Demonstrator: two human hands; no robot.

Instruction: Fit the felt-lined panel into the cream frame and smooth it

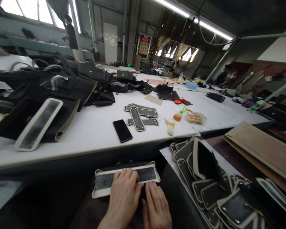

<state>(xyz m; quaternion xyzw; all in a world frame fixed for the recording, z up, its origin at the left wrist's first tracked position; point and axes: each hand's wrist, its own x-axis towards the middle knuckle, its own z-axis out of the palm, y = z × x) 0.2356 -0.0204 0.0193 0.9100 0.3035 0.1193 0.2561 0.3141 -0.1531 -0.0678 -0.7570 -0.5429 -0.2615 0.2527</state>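
Note:
A long white-edged panel (146, 173) with a dark grey fuzzy middle rests over my lap, just below the table's front edge. Its white border curls up at the corners. My left hand (125, 190) lies over the middle of the panel with bent fingers, its thumb at the near edge. Close beside it, my right hand (157, 203) has its fingers together on the near edge, right of centre. Both hands grip this edge between fingers and thumb, though the fingertips are partly hidden. Dark material lies beneath the panel. A similar white-edged strip (39, 124) leans on black bags at left.
Black bags (85, 79) crowd the white table (90, 143). A phone (122, 130), several riveted dark strips (143, 122), a small orange-liquid bottle (178, 115) and a food packet (195, 117) lie there. Riveted panels (209, 190) are heaped at right. Another person (71, 35) stands far left.

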